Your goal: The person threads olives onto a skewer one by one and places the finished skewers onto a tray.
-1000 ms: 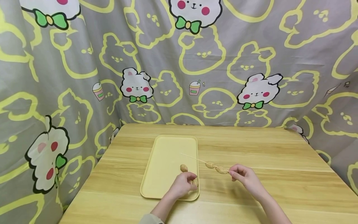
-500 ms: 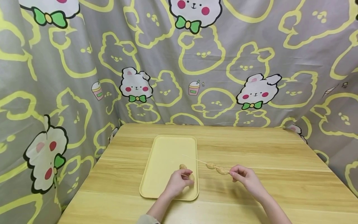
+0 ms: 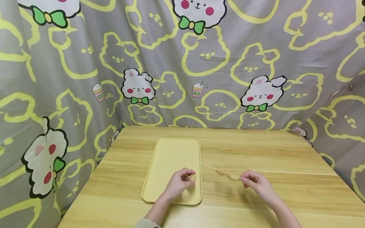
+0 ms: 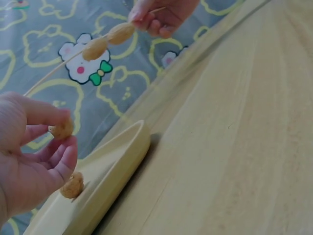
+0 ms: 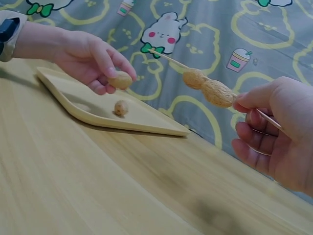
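My left hand (image 3: 177, 184) pinches a brown oval fried ball (image 5: 121, 80) between thumb and fingers, raised over the yellow tray. My right hand (image 3: 259, 185) holds a thin wooden skewer (image 3: 209, 166) near one end. Two similar browned balls (image 5: 216, 93) are threaded on it, touching, close to the right fingertips. The bare, pointed length slants up toward the left, apart from the ball in my left hand. One more ball (image 4: 72, 185) lies loose on the tray below my left hand; in the head view it is hidden.
The rectangular, low-rimmed yellow tray (image 3: 168, 152) lies on a wood-grain table (image 3: 256, 148), left of centre. Behind and at both sides hangs a grey curtain (image 3: 171, 63) with yellow outlines and white bunny prints.
The left hand has lifted a ball from the tray's near right part and shifted slightly left and away. The right hand, with the skewer, has moved a little right and nearer.
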### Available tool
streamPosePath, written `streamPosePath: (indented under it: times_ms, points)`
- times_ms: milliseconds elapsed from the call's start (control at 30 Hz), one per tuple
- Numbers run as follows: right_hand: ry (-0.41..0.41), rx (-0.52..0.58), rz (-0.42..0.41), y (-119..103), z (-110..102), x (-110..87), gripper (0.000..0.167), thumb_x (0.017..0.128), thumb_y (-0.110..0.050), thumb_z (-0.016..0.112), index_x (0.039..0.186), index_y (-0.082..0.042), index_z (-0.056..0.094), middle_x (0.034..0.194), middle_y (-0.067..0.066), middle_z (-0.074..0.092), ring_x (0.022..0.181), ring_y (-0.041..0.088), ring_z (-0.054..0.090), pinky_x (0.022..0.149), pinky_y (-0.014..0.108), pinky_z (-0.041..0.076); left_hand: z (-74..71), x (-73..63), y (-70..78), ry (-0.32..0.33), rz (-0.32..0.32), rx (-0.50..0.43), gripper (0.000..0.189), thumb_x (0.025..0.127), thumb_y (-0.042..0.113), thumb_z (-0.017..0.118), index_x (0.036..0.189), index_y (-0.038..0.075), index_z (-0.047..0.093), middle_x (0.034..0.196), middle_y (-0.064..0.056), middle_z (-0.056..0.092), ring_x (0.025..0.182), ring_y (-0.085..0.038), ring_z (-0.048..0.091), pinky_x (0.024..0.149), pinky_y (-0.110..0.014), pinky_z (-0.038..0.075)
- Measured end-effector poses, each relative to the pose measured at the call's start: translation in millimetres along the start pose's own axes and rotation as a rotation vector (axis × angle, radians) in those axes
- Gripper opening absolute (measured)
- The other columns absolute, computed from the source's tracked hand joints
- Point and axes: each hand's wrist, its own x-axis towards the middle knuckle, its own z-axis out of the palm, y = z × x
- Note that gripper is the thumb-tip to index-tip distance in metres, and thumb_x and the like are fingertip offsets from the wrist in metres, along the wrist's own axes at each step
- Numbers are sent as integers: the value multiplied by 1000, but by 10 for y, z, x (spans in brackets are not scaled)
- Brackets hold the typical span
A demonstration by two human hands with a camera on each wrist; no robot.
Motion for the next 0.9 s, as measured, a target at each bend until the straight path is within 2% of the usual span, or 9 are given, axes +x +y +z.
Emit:
streamPosePath:
  times_ms: [67, 200, 300, 433, 633, 900]
  points:
    - [-31, 1, -28, 18, -39, -26, 17, 94, -10, 53, 95, 5, 58, 77, 7, 58, 76, 18, 57, 69, 26, 48, -20, 8, -14, -6, 13, -3, 33, 74, -12, 63, 106, -12, 59, 98, -16, 58, 79, -18, 50, 67, -17, 44]
    - [-94, 12, -84, 50, -126, -70, 13, 94, -6, 50, 94, 4, 58, 82, 6, 59, 77, 18, 57, 68, 28, 49, -61, 62, -155, -16, 18, 3, 33, 74, -11, 64, 107, -9, 61, 102, -17, 61, 78, -16, 51, 68, -19, 45]
    - [-133, 17, -107, 72, -175, -88, 12, 94, -4, 50, 93, 5, 57, 83, 5, 59, 76, 17, 55, 66, 28, 48, -89, 84, -237, -21, -4, -8, 40, 74, -10, 65, 113, -9, 58, 102, -15, 58, 75, -14, 52, 66, -20, 48]
    - [-170, 17, -104, 92, -205, -109, 12, 94, -4, 49, 93, 6, 56, 84, 6, 57, 76, 18, 55, 65, 29, 48, -117, 68, -236, -22, -17, -27, 45, 73, -8, 66, 116, -10, 54, 97, -9, 55, 74, -12, 53, 65, -20, 49]
    - [-177, 17, -72, 95, -227, -126, 12, 94, -5, 50, 94, 5, 57, 84, 10, 57, 76, 15, 54, 65, 29, 48, -144, 53, -195, -22, -14, -56, 32, 75, -9, 65, 106, -11, 59, 86, -5, 57, 72, -11, 48, 62, -16, 43]
    - [-185, 24, -109, 160, -258, -130, 11, 93, -2, 49, 94, 5, 57, 86, 5, 59, 76, 17, 56, 65, 29, 49, -194, 41, -191, -21, -34, -158, 34, 78, -7, 64, 111, -14, 57, 105, -13, 61, 76, -10, 52, 65, -16, 47]
